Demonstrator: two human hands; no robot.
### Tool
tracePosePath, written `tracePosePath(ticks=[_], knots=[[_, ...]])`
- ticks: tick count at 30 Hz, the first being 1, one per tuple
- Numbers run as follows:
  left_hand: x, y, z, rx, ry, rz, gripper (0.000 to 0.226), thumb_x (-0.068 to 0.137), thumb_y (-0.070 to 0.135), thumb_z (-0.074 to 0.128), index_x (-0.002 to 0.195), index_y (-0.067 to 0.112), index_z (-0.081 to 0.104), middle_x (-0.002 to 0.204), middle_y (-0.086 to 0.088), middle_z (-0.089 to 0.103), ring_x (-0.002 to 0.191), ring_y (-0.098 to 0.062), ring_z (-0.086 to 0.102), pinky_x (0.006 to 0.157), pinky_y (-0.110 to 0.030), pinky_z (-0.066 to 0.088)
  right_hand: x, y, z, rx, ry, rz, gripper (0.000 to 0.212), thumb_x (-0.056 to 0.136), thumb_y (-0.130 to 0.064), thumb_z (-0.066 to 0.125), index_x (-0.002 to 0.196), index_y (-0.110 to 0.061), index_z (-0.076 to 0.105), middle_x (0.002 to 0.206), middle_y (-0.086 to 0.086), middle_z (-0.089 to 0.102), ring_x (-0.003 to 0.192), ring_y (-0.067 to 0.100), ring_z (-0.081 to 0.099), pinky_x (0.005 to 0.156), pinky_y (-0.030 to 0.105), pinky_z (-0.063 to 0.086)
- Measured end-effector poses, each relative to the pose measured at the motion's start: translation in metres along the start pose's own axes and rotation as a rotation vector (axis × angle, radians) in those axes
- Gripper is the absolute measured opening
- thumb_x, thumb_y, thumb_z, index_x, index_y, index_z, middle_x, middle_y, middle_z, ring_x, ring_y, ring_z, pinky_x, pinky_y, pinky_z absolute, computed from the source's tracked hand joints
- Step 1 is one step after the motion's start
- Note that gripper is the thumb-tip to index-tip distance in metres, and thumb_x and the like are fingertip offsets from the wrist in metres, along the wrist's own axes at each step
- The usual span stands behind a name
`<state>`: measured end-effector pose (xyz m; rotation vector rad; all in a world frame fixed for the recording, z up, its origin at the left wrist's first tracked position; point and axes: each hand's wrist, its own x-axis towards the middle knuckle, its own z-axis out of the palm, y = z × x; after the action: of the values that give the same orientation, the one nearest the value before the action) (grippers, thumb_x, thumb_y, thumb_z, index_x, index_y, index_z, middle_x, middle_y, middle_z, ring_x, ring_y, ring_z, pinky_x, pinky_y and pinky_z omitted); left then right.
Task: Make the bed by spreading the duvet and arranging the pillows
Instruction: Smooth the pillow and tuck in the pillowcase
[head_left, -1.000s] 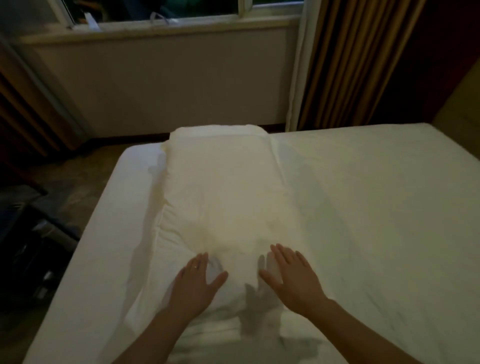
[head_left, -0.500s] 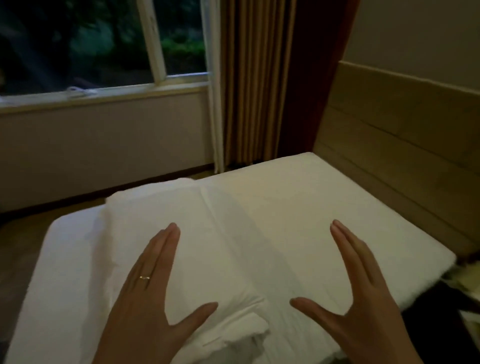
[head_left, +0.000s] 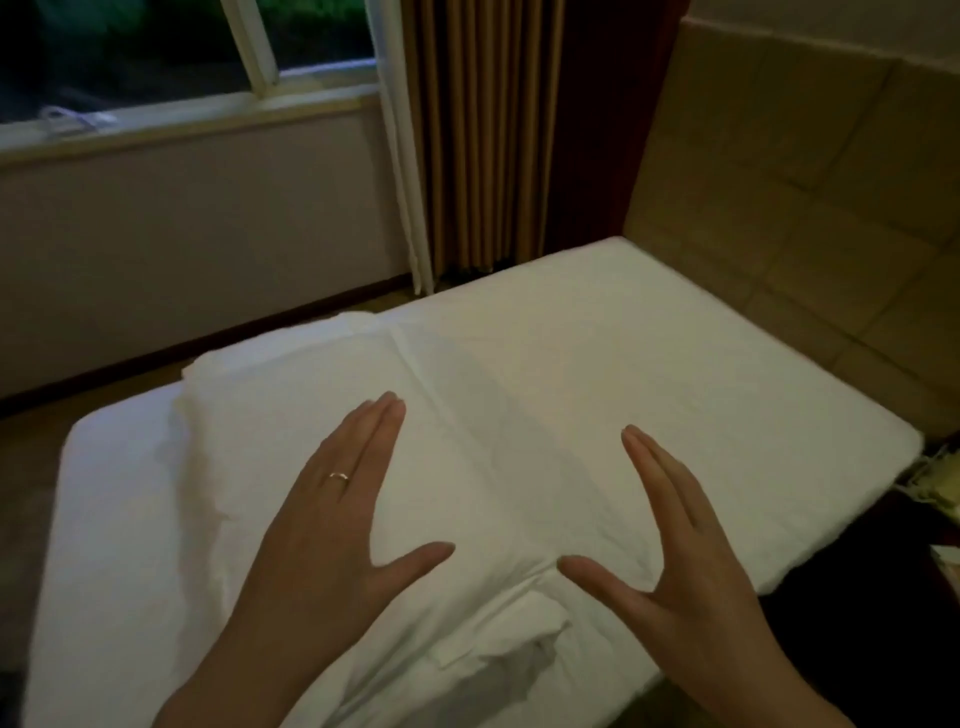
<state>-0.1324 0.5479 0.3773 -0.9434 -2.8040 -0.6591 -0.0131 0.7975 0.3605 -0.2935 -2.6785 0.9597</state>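
Nearest the camera: left hand (head_left: 332, 525) raised over the folded duvet (head_left: 291, 415), back of the hand up, fingers straight and pressed side by side, thumb spread wide to the right. Holding nothing. Thin ring (head_left: 339, 475) on one finger. Contact between palm and fabric: cannot tell.

Right hand (head_left: 680, 561) level with the left, turned partly on edge, fingers straight and together, thumb stretched out to the left toward the other thumb. Also holding nothing. Positioned over the near right part of the bedding, between the duvet's fold line and the bare sheet.

Beneath and between the hands: white duvet, folded into a long thick strip lying lengthwise on the left half of the bed (head_left: 675, 374). Near end rumpled, with a small loose flap (head_left: 509, 629) below the two thumbs. Far end reaching the far edge of the mattress.

Right of the duvet: flat white sheet across the remaining mattress up to the right edge.

Beyond the right edge: tan padded headboard (head_left: 810, 218) in square panels, touching the mattress side.

Farthest: striped brown curtain (head_left: 483, 135) at the far corner, pale wall (head_left: 197, 234) under a white-framed window (head_left: 249, 47), dark outside.
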Motion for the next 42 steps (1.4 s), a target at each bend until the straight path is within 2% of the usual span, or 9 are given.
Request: tracePosePath(ticks=[8, 13, 15, 18, 23, 27, 32, 36, 42], knots=[[0.072, -0.054, 0.060, 0.206, -0.236, -0.012, 0.115, 0.072, 0.063, 0.073, 0.159, 0.020, 0.012, 0.164, 0.003, 0.021, 0.150, -0.010, 0.016, 0.120, -0.022, 0.009, 0.070, 0.068, 0.081, 0.058, -0.260, 0.075, 0.094, 0.077, -0.083, 0.048, 0.154, -0.045, 0.009, 0.158, -0.032, 0.010, 0.146, -0.004, 0.014, 0.119, 0.037, 0.027], [0.165, -0.129, 0.146, 0.369, -0.374, 0.181, 0.118, 0.067, 0.057, 0.083, 0.158, 0.015, 0.021, 0.163, -0.002, 0.025, 0.149, -0.018, 0.024, 0.119, -0.039, 0.028, 0.136, 0.128, 0.184, 0.084, -0.351, 0.226, 0.101, 0.068, -0.094, 0.032, 0.154, -0.046, 0.009, 0.157, -0.033, 0.003, 0.147, -0.002, 0.010, 0.117, 0.023, 0.016], [0.220, -0.164, 0.190, 0.465, -0.578, 0.265, 0.118, 0.072, 0.056, 0.080, 0.160, 0.016, 0.011, 0.166, 0.000, 0.011, 0.153, -0.018, 0.013, 0.122, -0.030, 0.006, 0.164, 0.154, 0.237, 0.063, -0.370, 0.253, 0.104, 0.067, -0.095, 0.031, 0.154, -0.042, 0.010, 0.161, -0.022, 0.010, 0.148, 0.004, 0.013, 0.118, 0.024, 0.017], [0.306, -0.219, 0.267, 0.644, -0.897, 0.323, 0.124, 0.073, 0.063, 0.075, 0.160, 0.022, -0.003, 0.167, 0.004, -0.005, 0.153, -0.014, -0.004, 0.114, -0.022, -0.010, 0.212, 0.197, 0.316, 0.064, -0.458, 0.369, 0.119, 0.062, -0.092, 0.050, 0.156, -0.035, 0.005, 0.164, -0.009, 0.011, 0.150, 0.014, 0.015, 0.121, 0.033, 0.019], [0.401, -0.273, 0.385, 0.848, -1.185, 0.483, 0.145, 0.045, 0.092, 0.067, 0.157, 0.037, -0.008, 0.168, 0.005, -0.001, 0.154, -0.021, -0.001, 0.123, -0.044, -0.002, 0.276, 0.259, 0.419, 0.296, -0.762, 0.615, 0.169, 0.018, -0.100, 0.061, 0.155, -0.031, -0.011, 0.165, -0.003, 0.007, 0.150, 0.026, 0.019, 0.118, 0.047, 0.028], [0.406, -0.286, 0.458, 0.878, -1.305, 0.648, 0.150, 0.032, 0.098, 0.062, 0.154, 0.046, -0.007, 0.167, 0.007, 0.006, 0.154, -0.020, 0.005, 0.124, -0.049, 0.006, 0.287, 0.271, 0.454, 0.426, -0.927, 0.629, 0.165, 0.030, -0.090, 0.073, 0.156, -0.025, -0.012, 0.164, -0.005, 0.011, 0.147, 0.021, 0.024, 0.118, 0.038, 0.029], [0.404, -0.301, 0.461, 0.741, -1.486, 0.351, 0.124, 0.056, 0.074, 0.081, 0.155, 0.042, 0.015, 0.163, 0.008, 0.021, 0.150, -0.017, 0.020, 0.123, -0.044, 0.017, 0.283, 0.260, 0.464, 0.370, -0.933, 0.695, 0.153, 0.043, -0.084, 0.077, 0.157, -0.018, -0.001, 0.159, 0.003, 0.020, 0.144, 0.024, 0.029, 0.116, 0.037, 0.031], [0.421, -0.297, 0.441, 0.875, -1.506, 0.327, 0.118, 0.067, 0.068, 0.077, 0.158, 0.031, 0.012, 0.165, 0.005, 0.017, 0.151, -0.018, 0.017, 0.124, -0.041, 0.014, 0.288, 0.255, 0.464, 0.282, -0.971, 0.713, 0.147, 0.049, -0.081, 0.077, 0.156, -0.014, 0.002, 0.156, 0.009, 0.020, 0.143, 0.028, 0.027, 0.116, 0.038, 0.030], [0.405, -0.319, 0.436, 0.891, -1.531, 0.342, 0.133, 0.049, 0.078, 0.081, 0.155, 0.036, 0.013, 0.159, 0.005, 0.027, 0.145, -0.024, 0.030, 0.119, -0.048, 0.027, 0.282, 0.248, 0.476, 0.162, -0.922, 0.684, 0.142, 0.039, -0.088, 0.073, 0.146, -0.012, 0.020, 0.142, 0.003, 0.040, 0.129, 0.023, 0.044, 0.106, 0.038, 0.040]])
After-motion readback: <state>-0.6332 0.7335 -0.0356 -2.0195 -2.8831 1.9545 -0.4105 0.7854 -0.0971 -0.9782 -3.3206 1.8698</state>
